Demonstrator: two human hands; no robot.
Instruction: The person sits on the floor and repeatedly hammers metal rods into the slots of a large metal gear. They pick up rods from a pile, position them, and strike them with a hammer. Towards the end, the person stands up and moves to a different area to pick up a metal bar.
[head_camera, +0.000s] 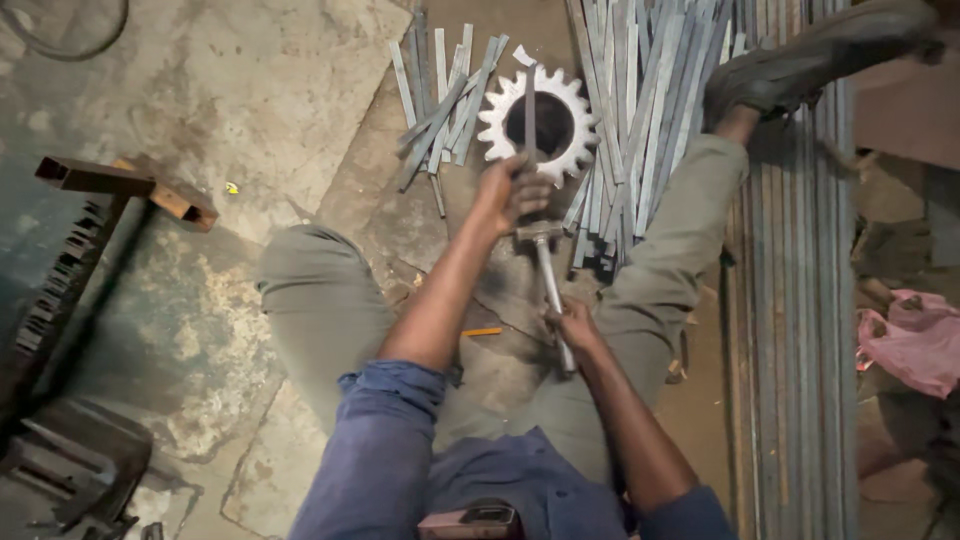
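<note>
I sit on the floor with my legs spread. My left hand (512, 190) grips a flat metal strip (529, 110) that lies across a large toothed gear wheel (497, 120) on the ground. My right hand (574, 325) holds the handle of a hammer (547, 268), whose head sits just below my left hand, close to the near end of the strip.
A loose pile of short metal strips (440, 100) lies left of the gear, and more strips (640, 110) are heaped to its right. Long metal bars (800, 300) run along the right side. A rusty square tube (95, 178) rests at the left. A pink cloth (915, 335) sits far right.
</note>
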